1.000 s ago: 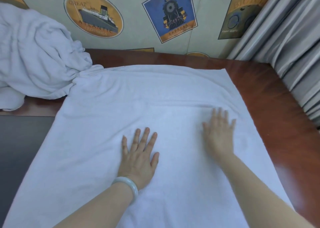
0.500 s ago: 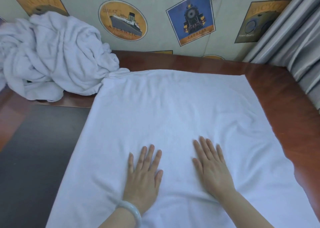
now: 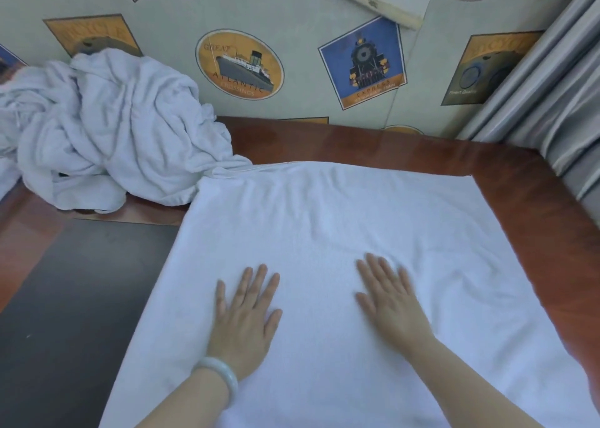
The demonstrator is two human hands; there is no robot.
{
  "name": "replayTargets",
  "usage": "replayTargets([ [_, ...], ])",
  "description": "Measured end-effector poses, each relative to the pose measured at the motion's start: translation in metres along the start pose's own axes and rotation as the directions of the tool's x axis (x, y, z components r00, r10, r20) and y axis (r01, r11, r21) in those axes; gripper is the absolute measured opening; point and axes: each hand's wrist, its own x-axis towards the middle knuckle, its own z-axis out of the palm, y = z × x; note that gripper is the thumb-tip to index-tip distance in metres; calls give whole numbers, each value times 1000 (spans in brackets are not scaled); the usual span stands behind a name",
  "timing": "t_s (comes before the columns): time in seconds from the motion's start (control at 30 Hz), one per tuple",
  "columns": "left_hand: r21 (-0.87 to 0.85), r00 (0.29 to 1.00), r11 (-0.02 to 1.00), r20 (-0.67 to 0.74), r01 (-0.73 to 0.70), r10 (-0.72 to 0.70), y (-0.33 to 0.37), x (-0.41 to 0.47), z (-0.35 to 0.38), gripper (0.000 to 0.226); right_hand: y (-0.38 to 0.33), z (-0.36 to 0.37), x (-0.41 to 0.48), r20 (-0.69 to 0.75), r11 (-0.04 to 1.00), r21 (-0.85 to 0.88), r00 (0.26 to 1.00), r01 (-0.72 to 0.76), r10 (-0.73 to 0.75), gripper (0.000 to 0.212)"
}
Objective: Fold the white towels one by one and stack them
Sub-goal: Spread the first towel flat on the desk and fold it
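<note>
1. Both hands lie flat, palms down, fingers spread and gripping nothing: my left hand (image 3: pixel 242 322) near the spread towel's left edge, my right hand (image 3: pixel 391 301) near its middle, slightly blurred.
2. On my left wrist I see a pale bangle (image 3: pixel 218 374).
3. Under both palms is the white towel (image 3: pixel 324 226), laid out flat with light creases. Its near end runs out of view at the bottom.
4. That towel covers most of the reddish-brown surface (image 3: pixel 535 207); its left part overlies a dark panel (image 3: pixel 71 314).
5. At far left a crumpled pile of white towels (image 3: pixel 113 135) sits on the surface, one fold touching the spread towel's far left corner.
6. Behind it all stands a wall (image 3: pixel 292 12) with ship and locomotive pictures, and grey curtains (image 3: pixel 552 103) hang at right.
</note>
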Motion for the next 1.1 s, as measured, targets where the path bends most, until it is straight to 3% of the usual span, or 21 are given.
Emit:
replayTargets([
  [0.1, -16, 999, 999, 19, 31, -30, -3, -8, -3, 67, 46, -8, -15, 16, 963, 31, 963, -268, 267, 68],
  [0.2, -35, 998, 998, 33, 54, -53, 0, -7, -9, 70, 40, -20, -9, 58, 930, 5, 929, -367, 366, 68],
  [0.3, -27, 998, 998, 34, 57, -56, 2, -7, -13, 67, -22, -32, 10, -7, 990, 48, 991, -132, 132, 71],
  [0.4, -66, 998, 997, 49, 48, -45, 2, 0, -19, 58, -86, -30, 31, 2, 982, 133, 991, 136, -137, 69],
  [0.53, -25, 1000, 999, -13, 20, -21, -13, 55, -39, 58, -124, -28, 66, 11, 976, 133, 984, 175, -178, 60],
  [0.67, -44, 990, 989, 16, 144, -143, -58, 121, -44, 70, -91, -34, 103, 23, 947, 77, 949, 311, -313, 57],
  [0.73, -17, 989, 989, -16, 147, -148, -87, 140, -43, 74, -45, -42, 121, -6, 966, 18, 966, 259, -259, 64],
  [0.8, 10, 996, 997, -57, 76, -75, -107, 150, -49, 72, -4, -52, 138, -47, 996, 3, 995, 85, -85, 89],
  [0.87, 15, 980, 1000, -196, -12, 15, -119, 167, -53, 72, 1, -59, 157, -56, 999, 38, 998, -34, 36, 104],
  [0.9, -24, 963, 1000, -267, 8, -15, -122, 179, -56, 69, -10, -62, 166, -84, 998, 54, 996, -31, 36, 98],
  [0.97, -115, 929, 975, -299, 191, -217, -123, 204, -70, 46, -47, -64, 183, -146, 996, 85, 989, 42, -30, 81],
  [1.03, -182, 888, 899, -170, 397, -427, -128, 229, -87, 36, -83, -59, 199, -158, 975, 138, 975, 176, -154, 69],
  [1.1, -309, 813, 763, 65, 567, -578, -139, 249, -103, 37, -107, -44, 213, -158, 953, 180, 963, 245, -218, 60],
])
